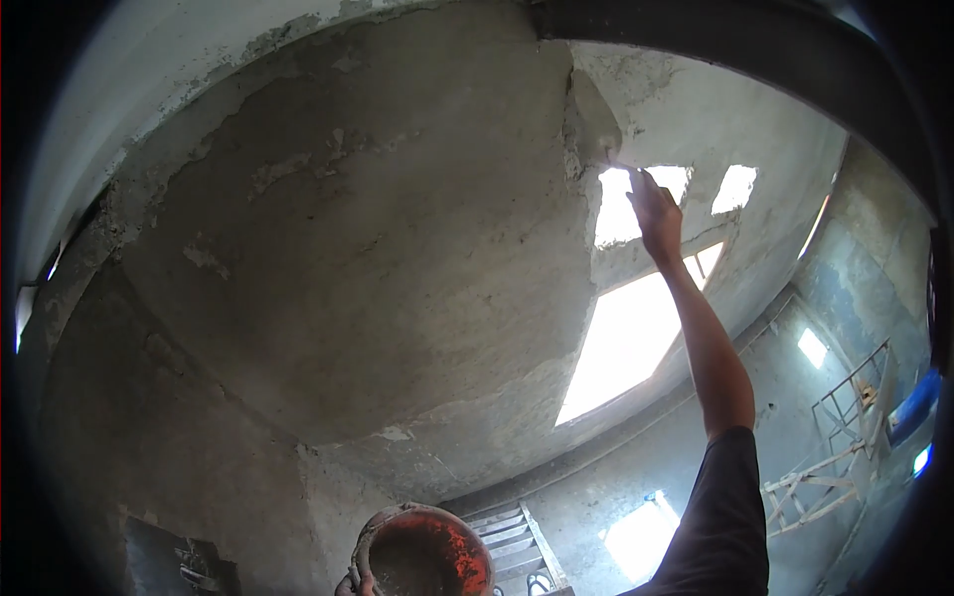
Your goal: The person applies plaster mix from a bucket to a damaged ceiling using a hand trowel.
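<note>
My right hand point(656, 214) is raised high on an outstretched arm, its fingers closed round the handle of a trowel. The trowel's grey blade point(596, 111) lies against the wall's rough plaster edge, close above a bright window opening. At the bottom, an orange bucket point(475, 558) crusted with grey mortar is held up near my body. My left hand point(350, 584) grips its left rim; most of that hand is cut off by the frame's edge. Grey mortar shows inside the bucket.
A broad grey plastered wall point(397, 228) with flaking patches fills the centre. A dark beam point(735, 50) crosses the top right. Below are a slatted wooden ladder or platform point(517, 536) near my feet, and metal scaffolding point(815, 487) at right. Window openings let in glare.
</note>
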A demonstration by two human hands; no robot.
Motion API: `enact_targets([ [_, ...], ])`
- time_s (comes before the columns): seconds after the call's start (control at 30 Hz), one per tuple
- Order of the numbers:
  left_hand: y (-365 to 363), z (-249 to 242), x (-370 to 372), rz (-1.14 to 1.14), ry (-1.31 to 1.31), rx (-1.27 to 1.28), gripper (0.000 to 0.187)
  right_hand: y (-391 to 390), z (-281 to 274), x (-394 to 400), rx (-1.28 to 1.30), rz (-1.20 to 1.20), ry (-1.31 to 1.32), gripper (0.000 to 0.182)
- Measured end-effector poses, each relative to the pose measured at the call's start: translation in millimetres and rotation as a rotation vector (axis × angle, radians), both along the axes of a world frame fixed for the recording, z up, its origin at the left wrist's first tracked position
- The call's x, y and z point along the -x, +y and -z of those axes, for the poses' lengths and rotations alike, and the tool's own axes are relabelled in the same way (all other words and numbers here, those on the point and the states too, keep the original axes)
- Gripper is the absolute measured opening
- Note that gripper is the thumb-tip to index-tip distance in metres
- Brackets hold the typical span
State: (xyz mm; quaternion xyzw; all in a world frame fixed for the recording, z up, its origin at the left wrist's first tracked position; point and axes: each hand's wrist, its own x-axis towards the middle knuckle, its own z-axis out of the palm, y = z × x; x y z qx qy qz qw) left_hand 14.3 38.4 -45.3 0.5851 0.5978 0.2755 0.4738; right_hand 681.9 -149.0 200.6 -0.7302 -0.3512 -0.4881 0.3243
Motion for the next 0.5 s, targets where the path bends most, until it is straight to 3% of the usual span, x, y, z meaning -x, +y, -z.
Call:
enact_targets([
  [0.1, 8, 10, 10, 0.040, 0.013, 0.102, 0.042, 30, -8, 34, -0.080, 0.005, 0.004, 0.046],
  [0.17, 1, 9, 11, 0.012, 0.000, 0.058, 0.045, 48, -17, 34, -0.249, 0.024, 0.250, 0.050],
  [0.2, -1, 9, 10, -0.015, -0.024, 0.011, 0.047, 55, -30, 47, -0.317, -0.083, 0.311, 0.053],
  [0.37, 3, 15, 24, 0.023, 0.047, 0.035, 0.052, 105, -26, 38, -0.293, 0.007, 0.107, 0.052],
  [0.5, -3, 0, 19, 0.043, 0.136, -0.015, 0.050, 129, -4, 78, -0.244, -0.069, 0.292, 0.054],
])
